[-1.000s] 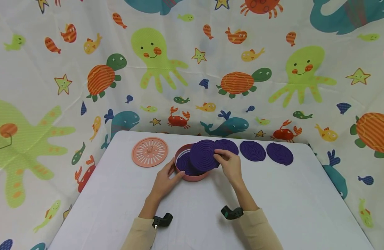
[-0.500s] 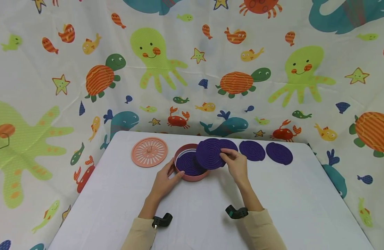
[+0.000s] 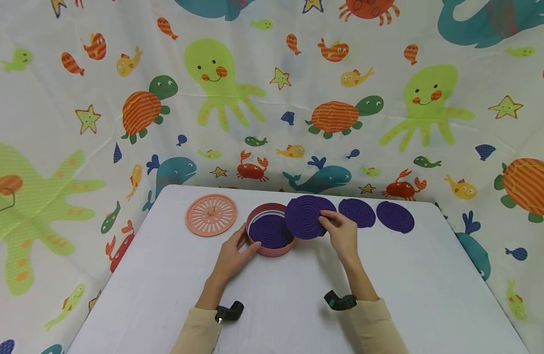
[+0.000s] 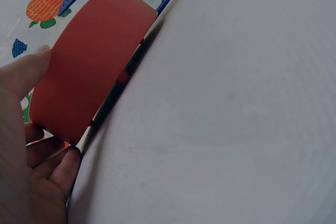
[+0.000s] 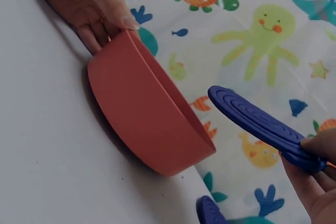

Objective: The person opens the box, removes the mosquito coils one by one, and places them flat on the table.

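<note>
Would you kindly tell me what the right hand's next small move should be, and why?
I would probably lower the raised purple disc to the white table near the three other discs lying there: the right hand has carried it rightward from over the red container, which the left hand holds.

Soft, even light fills the head view, casting a faint shadow on the white tabletop (image 3: pixel 281 314) to the near right of the pink box (image 3: pixel 272 252). Both wrist views are dimmer (the left turns the tabletop grey), with darker shadow hugging the box's base; the patterned curtain (image 5: pixel 197 56) beyond it looks slightly soft.
</note>
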A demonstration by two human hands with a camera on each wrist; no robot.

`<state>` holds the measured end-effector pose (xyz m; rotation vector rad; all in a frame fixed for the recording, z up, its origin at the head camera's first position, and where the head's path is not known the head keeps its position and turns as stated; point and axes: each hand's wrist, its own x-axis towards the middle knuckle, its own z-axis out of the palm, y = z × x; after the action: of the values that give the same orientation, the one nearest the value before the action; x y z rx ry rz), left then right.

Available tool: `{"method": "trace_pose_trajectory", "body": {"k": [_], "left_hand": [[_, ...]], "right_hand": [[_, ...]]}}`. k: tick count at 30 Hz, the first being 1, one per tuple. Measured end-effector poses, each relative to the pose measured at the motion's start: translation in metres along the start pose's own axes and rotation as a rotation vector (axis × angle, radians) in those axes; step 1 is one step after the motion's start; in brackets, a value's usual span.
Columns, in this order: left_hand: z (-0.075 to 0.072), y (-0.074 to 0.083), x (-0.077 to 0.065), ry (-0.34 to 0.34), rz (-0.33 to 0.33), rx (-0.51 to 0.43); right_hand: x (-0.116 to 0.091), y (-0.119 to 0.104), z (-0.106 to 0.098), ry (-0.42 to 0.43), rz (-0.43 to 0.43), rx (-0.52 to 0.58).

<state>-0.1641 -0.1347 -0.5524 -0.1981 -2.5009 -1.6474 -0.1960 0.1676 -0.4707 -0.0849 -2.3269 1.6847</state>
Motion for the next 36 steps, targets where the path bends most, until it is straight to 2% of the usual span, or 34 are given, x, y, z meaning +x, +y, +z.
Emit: {"method": "trace_pose_trajectory", "body": {"k": [14,36], "left_hand": [[0.0,0.001,0.001,0.004,-0.023,0.014],[0.0,0.003,0.0,-0.012,-0.047,0.021]], "right_hand": [[-0.001,0.007,-0.013,0.037,0.023,-0.001],[-0.005,0.023,-0.027,0.066,0.124,0.022]]}}
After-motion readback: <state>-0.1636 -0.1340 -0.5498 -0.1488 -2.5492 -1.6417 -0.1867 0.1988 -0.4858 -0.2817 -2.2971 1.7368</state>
